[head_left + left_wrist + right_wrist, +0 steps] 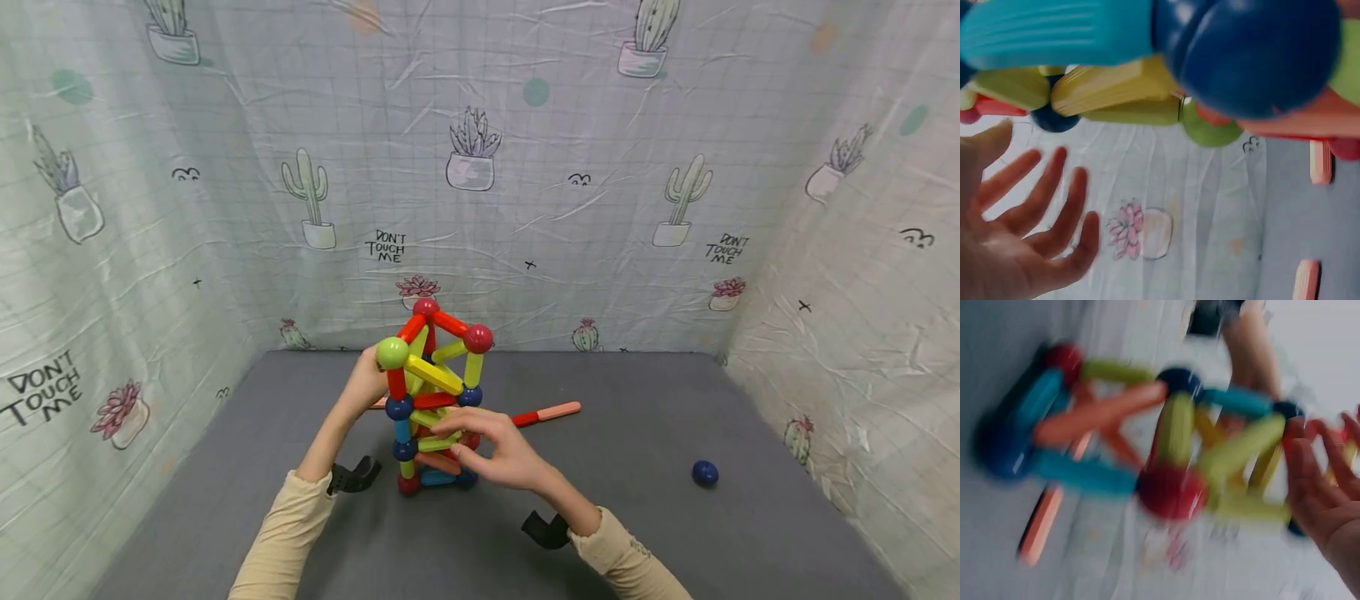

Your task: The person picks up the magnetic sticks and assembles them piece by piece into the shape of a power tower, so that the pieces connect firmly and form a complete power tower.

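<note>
A tower of magnetic sticks and balls [437, 401] stands upright on the table, its levels joined by red, green and dark blue balls. Behind its upper left side is my left hand [366, 383], partly covered by a green ball [393, 352]. The left wrist view shows that hand [1029, 244] with fingers spread and nothing between them. At the tower's front right is my right hand [502, 450], fingers loosely bent. Blurred in the right wrist view, the right hand's fingers [1300, 465] lie close to the upper part; whether they touch is unclear.
A loose dark blue ball [705, 473] lies on the grey table [615, 517] to the right. Just behind the tower, a red stick [524, 419] and a pink stick [559, 411] lie end to end. A printed cloth [525, 217] surrounds the table's back and sides.
</note>
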### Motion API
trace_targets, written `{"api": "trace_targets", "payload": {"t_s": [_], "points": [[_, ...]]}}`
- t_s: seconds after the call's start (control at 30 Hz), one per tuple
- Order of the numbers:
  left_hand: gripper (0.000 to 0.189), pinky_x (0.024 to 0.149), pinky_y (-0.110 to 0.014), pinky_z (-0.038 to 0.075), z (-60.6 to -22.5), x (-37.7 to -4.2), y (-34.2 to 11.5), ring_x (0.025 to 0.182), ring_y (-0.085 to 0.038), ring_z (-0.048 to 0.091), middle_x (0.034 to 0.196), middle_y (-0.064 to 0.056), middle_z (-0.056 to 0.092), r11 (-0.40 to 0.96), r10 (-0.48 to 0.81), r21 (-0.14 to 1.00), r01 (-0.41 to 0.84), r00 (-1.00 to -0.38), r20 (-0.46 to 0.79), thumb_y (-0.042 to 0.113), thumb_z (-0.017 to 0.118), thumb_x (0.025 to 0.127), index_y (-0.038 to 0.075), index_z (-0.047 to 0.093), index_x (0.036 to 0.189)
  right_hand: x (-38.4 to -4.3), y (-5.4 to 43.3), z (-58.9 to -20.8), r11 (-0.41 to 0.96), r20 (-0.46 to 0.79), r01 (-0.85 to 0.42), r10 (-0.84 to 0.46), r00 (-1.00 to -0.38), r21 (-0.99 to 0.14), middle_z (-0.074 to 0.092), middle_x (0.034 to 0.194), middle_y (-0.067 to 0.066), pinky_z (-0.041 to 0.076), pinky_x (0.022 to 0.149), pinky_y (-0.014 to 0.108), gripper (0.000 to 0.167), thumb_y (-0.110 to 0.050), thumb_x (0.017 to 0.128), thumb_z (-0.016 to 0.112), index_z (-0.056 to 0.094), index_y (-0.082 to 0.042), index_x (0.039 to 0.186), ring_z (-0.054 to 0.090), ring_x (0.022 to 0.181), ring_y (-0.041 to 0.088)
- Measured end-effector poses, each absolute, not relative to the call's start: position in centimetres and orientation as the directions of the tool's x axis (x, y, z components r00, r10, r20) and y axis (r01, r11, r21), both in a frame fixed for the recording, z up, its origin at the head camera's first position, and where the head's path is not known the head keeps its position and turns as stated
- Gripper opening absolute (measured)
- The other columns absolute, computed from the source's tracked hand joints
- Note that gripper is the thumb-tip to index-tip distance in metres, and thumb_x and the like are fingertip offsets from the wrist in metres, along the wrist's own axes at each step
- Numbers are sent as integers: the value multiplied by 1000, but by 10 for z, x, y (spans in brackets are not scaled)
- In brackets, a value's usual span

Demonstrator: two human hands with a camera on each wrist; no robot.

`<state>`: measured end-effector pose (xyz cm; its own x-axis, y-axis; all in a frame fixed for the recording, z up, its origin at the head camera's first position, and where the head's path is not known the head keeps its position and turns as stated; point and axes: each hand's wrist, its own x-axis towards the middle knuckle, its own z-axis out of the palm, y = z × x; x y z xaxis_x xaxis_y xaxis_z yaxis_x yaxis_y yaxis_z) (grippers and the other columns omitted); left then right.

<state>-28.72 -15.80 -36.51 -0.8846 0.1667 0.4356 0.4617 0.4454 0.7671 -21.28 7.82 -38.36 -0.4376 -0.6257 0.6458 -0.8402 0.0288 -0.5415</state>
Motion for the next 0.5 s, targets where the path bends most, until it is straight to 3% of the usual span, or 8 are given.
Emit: {"api": "trace_targets", "payload": {"t_s": [0.1, 0.23, 0.33, 0.4, 0.5], "points": [[24, 68, -19, 45, -355, -273, -161, 81, -1, 54, 101, -22, 59, 343, 41, 791, 506, -850, 526, 4, 50, 89, -4, 56, 110, -233, 104, -393, 80, 723, -868, -520, -455, -490, 62, 96, 13, 51, 65, 27, 21, 7, 83, 53, 61, -1, 100, 59, 80, 18], [25, 78, -14, 43, -342, -253, -161, 89, 3, 54, 101, -20, 60, 285, -47, 650, 705, -667, 744, 7, 42, 93, -5, 56, 111, -264, 138, -413, 466, 636, -786, -472, -610, -407, 60, 91, 6, 50, 65, 25, 19, 1, 81, 59, 62, -7, 98, 58, 77, 14], [25, 81, -15, 41, -335, -240, -157, 96, -2, 53, 102, -17, 59, 301, 12, 495, 815, -523, 852, 8, 44, 93, -5, 57, 110, -285, 155, -431, 711, 471, -685, -556, -685, -157, 60, 95, 5, 49, 70, 30, 24, -8, 79, 65, 62, -9, 102, 57, 84, 16], [25, 80, -18, 40, -333, -235, -153, 96, -5, 52, 102, -17, 59, 322, 55, 417, 850, -457, 888, 10, 48, 91, -5, 58, 109, -296, 162, -444, 748, 380, -662, -624, -683, 38, 60, 95, 4, 48, 70, 33, 26, -14, 78, 67, 62, -10, 102, 56, 86, 19], [28, 79, -18, 39, -335, -231, -149, 94, -9, 51, 102, -20, 58, 351, 90, 359, 865, -413, 906, 13, 53, 89, -5, 58, 109, -307, 167, -460, 712, 315, -664, -699, -642, 228, 60, 91, 3, 47, 66, 33, 23, -21, 77, 68, 65, -12, 99, 55, 84, 20]]}}
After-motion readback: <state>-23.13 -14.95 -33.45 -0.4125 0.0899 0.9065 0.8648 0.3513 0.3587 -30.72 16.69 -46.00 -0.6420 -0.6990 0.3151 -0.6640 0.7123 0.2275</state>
